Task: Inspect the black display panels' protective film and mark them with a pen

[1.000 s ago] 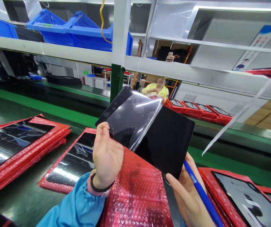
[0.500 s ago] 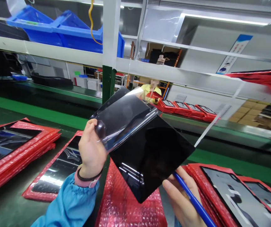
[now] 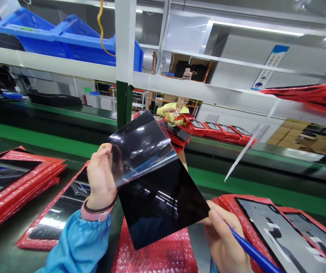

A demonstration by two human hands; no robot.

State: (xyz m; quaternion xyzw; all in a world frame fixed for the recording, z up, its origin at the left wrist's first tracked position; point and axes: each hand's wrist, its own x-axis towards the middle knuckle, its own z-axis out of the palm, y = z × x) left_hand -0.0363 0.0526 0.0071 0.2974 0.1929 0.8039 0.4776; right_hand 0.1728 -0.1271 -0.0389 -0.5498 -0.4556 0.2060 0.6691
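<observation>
A glossy black screen panel (image 3: 163, 201) is held up, tilted, in front of me. Clear protective film (image 3: 140, 151) lies over its upper part, with a bent edge running across the middle. My left hand (image 3: 102, 174) is closed at the left side, pinching the film; whether it also grips the panel's edge I cannot tell. My right hand (image 3: 226, 235) grips the panel's right corner between thumb and fingers, and a blue pen-like stick (image 3: 255, 252) is tucked in the same hand. Below the panel lies a red bubble-wrap pouch (image 3: 154, 254).
Screens on red bubble wrap are stacked at left (image 3: 23, 189) and right (image 3: 276, 227). Another wrapped screen (image 3: 63, 212) lies beside my left forearm. Blue bins (image 3: 66, 41) sit on the shelf above. A white strip (image 3: 240, 155) hangs at right. A person in yellow (image 3: 165, 109) works across the bench.
The panel has turned and shifted left, and the film now lies closer over its upper part. My right hand has moved up from the lower edge to the right corner.
</observation>
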